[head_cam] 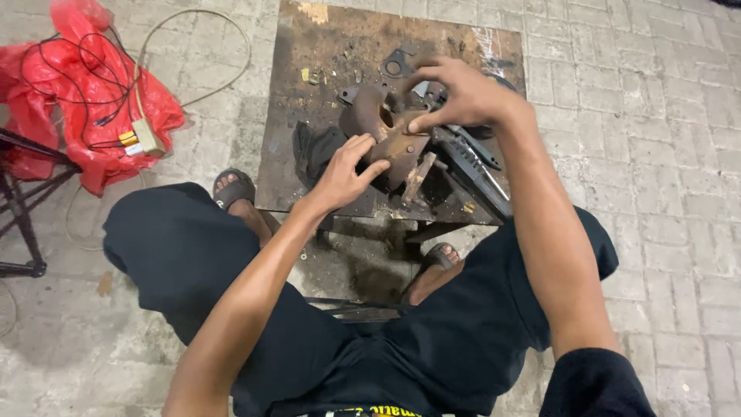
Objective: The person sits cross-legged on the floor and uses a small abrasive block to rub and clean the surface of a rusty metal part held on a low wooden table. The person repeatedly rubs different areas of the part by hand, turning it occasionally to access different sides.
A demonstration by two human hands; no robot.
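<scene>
I have both hands on the rusty cast part point(390, 139), which sits near the middle of the low bench point(293, 154). My right hand point(463, 96) comes over it from the far side, thumb and fingers pinched on its upper edge, so that grip is closed on the part. My left hand point(343, 174) presses on the near side of the part, fingers spread and flat against it rather than wrapped; I read that as steadying, not holding.

I judge this to be a turn-and-inspect step: the part is tilted up off the bench and being set to a new face. Any next move calls for the right pinch to keep firm while the left supports the weight, since the piece looks heavy and irregular.

Right of the part lies a long dark tool point(475, 166); beyond the part, a flat gasket-like plate point(399, 62). The underside of the part and what it rests on are hidden by my hands, and the small bits around it are too dark to name.
</scene>
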